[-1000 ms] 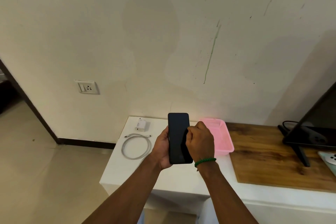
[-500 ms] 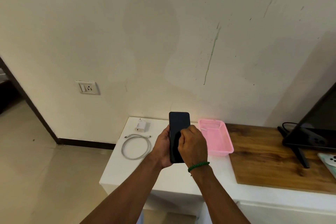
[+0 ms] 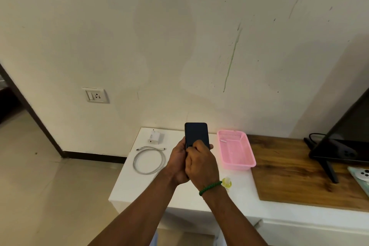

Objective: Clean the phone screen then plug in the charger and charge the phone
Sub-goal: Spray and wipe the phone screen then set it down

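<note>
Both bare forearms rise from the bottom edge of the frame and meet just below its centre. The left hand (image 3: 178,163) is cupped, its fingers curled round the lower left edge of the phone (image 3: 196,134), gripping it upright. The right hand (image 3: 202,165) lies over the phone's lower face, knuckles up, fingers pressed to the screen. A green bracelet (image 3: 209,187) circles the right wrist.

1 view only, head-worn wide-angle, looking forward and down from standing height. Faces a wall (image 3: 179,46) square-on; white counter (image 3: 139,185) below centre, near; forearms enter from the bottom edge. Floor (image 3: 40,185) at left, edges bowed by the lens
</note>
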`<state>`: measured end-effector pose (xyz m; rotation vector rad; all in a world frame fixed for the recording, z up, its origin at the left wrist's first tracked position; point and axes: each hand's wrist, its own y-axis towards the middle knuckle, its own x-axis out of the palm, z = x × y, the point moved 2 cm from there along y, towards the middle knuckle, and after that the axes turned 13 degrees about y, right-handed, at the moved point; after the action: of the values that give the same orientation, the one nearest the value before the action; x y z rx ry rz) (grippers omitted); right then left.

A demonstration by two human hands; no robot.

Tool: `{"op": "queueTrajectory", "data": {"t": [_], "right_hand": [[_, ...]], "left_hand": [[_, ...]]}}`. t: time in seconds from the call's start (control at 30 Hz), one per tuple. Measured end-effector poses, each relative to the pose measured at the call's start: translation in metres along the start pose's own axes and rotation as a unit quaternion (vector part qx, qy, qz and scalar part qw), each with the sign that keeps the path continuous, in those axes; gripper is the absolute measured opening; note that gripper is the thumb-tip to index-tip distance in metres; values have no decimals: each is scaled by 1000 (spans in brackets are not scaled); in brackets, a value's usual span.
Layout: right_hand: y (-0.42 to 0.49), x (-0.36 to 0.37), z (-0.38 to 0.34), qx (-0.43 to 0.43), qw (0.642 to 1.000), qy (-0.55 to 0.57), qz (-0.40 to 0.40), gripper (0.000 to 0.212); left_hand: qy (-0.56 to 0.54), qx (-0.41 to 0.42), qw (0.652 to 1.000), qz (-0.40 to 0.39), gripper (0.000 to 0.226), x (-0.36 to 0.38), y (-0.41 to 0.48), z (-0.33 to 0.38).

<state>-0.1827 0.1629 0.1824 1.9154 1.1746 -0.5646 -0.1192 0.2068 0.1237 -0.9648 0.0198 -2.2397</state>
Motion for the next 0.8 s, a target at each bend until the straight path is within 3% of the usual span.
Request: {"op": "queueTrajectory", "data": {"t": [0.13, 0.33, 0.8], "right_hand": [[9, -15, 14, -6, 999, 26, 37, 10], [11, -26, 32, 23, 995, 39, 91, 9], [4, -11, 4, -23, 999, 25, 34, 6]], "left_hand": [[28, -17, 999, 36, 49, -2, 0, 6], [34, -20, 997, 60, 53, -5, 2, 6], [19, -18, 999, 38, 56, -2, 3, 8]]}}
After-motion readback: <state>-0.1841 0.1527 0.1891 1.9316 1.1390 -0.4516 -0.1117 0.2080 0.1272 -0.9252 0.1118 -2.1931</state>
